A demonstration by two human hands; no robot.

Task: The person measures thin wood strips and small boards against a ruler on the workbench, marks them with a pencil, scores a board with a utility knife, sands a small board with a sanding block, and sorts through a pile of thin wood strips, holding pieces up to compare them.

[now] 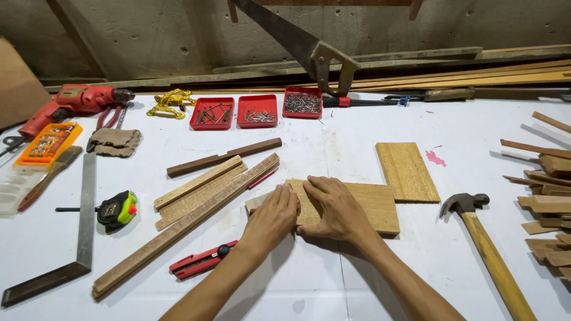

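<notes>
Both of my hands rest on a flat rectangular wooden board (372,205) lying on the white table (333,279). My left hand (272,217) grips the board's left end, fingers curled over a small wood piece there. My right hand (334,208) lies palm down on the board's middle, fingers spread toward the left. A second, lighter wooden board (407,171) lies just beyond, touching the first one's far right corner. A red pencil (263,178) lies just left of the board.
Long wooden strips (196,196), a red utility knife (202,260), a tape measure (118,209) and a metal square (86,214) lie left. A hammer (488,249) and scrap wood pile (547,208) sit right. Three red nail trays (257,110), a red drill (74,102) and a handsaw (309,47) are behind.
</notes>
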